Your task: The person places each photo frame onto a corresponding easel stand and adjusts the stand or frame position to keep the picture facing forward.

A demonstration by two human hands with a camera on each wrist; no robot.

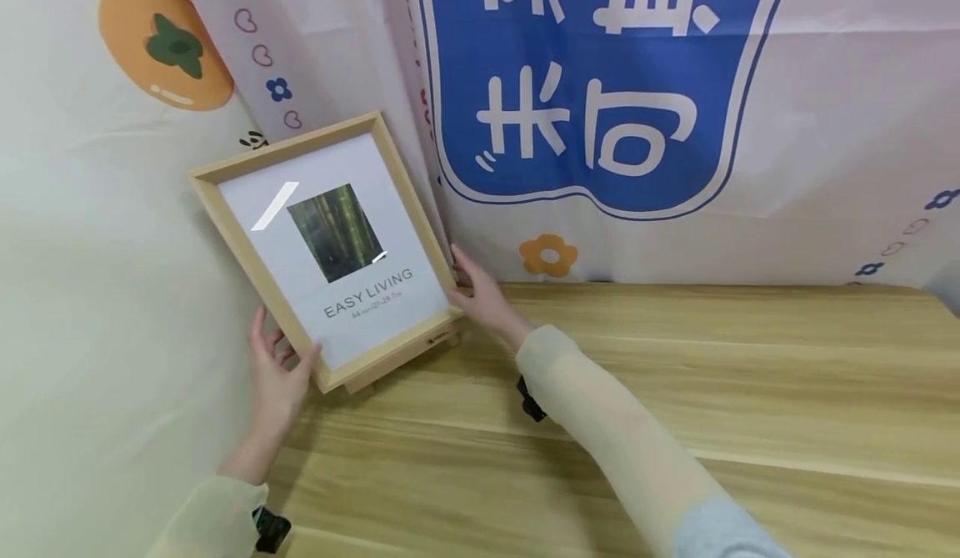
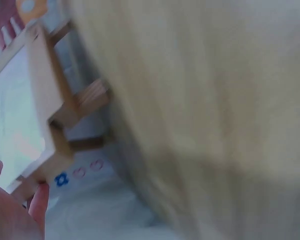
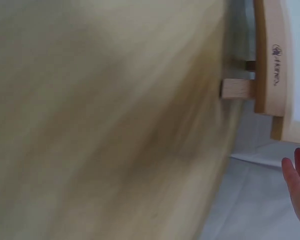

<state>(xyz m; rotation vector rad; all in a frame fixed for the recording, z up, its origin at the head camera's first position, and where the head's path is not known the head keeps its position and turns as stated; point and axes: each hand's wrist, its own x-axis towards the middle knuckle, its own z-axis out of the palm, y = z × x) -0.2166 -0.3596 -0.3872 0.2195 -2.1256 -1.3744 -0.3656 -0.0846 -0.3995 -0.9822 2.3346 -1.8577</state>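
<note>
A light wooden picture frame (image 1: 401, 241) leans back on a small wooden easel (image 1: 408, 349) in the corner at the table's back left. Behind its clear front lie a white sheet reading "EASY LIVING" and a dark green bamboo picture (image 1: 337, 233). My left hand (image 1: 281, 374) holds the frame's lower left edge, thumb at the front and other fingers along the outer side. At the lower right edge, my right hand (image 1: 486, 298) has its fingers spread and fairly straight, fingertips right beside the wood. The easel's short feet (image 3: 237, 89) show under its ledge.
A wood-grain table (image 1: 675, 391) stretches to the right. Behind it hangs a printed cloth (image 1: 840, 124) with a blue sign, and a pale cloth (image 1: 90, 291) covers the left side. Both wrists carry a small black device (image 1: 531, 399).
</note>
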